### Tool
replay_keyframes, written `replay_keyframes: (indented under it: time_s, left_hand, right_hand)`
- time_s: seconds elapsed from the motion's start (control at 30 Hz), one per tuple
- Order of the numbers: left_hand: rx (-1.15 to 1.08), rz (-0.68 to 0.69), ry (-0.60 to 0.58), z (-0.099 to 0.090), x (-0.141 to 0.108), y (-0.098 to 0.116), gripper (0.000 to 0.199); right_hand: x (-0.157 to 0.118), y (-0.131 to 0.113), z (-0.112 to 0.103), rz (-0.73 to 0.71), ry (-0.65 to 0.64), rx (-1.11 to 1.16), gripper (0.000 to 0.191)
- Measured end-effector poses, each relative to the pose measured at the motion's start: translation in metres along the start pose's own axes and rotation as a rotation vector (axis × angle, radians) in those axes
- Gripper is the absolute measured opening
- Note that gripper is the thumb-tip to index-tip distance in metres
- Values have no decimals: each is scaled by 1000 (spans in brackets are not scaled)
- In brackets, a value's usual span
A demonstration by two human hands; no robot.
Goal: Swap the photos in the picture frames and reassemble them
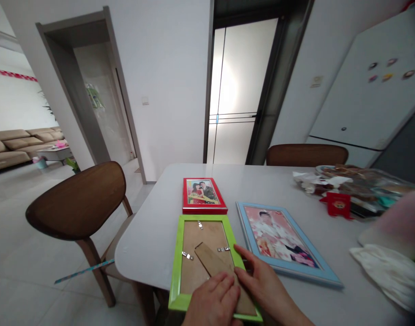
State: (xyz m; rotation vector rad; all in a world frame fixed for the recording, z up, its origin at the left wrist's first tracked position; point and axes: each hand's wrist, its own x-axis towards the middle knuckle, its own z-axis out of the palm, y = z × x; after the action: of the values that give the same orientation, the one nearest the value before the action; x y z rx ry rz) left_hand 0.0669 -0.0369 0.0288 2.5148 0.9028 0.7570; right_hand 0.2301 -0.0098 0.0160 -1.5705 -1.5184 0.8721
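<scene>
While the green photo frame lies back side up at the near left part of the table, the left hand rests on its brown stand, fingers bent and close together; I cannot tell whether they grip it. The right hand touches the frame's right edge with slightly parted fingers, not closed into a fist. Metal clips show on the brown backing, which sits inside the green border. Just beyond the far edge lies a red photo frame, picture up, showing a couple. To the right, a larger blue photo frame lies picture up too. Farther right are a red packet, crumpled white tissue and a white cloth. One brown chair stands left of the table, another on its far side
</scene>
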Motion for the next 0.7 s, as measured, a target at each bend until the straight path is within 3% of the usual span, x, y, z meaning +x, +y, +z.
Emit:
replay_keyframes:
  time_s: [0.13, 0.3, 0.43, 0.7]
  left_hand:
    - [-45, -209, 31, -20, -7, -15, 56]
    - [153, -468, 134, -35, -22, -51, 55]
    - [195, -487, 178, -34, -28, -66, 51]
    - [155, -463, 211, -32, -30, -68, 47]
  right_hand:
    - [4, -4, -6, -145, 24, -313, 42]
    - [11, -14, -7, -222, -41, -493, 35]
    - [27, -24, 0, -256, -15, -596, 32]
    - [45, -26, 9, -258, -18, -678, 24]
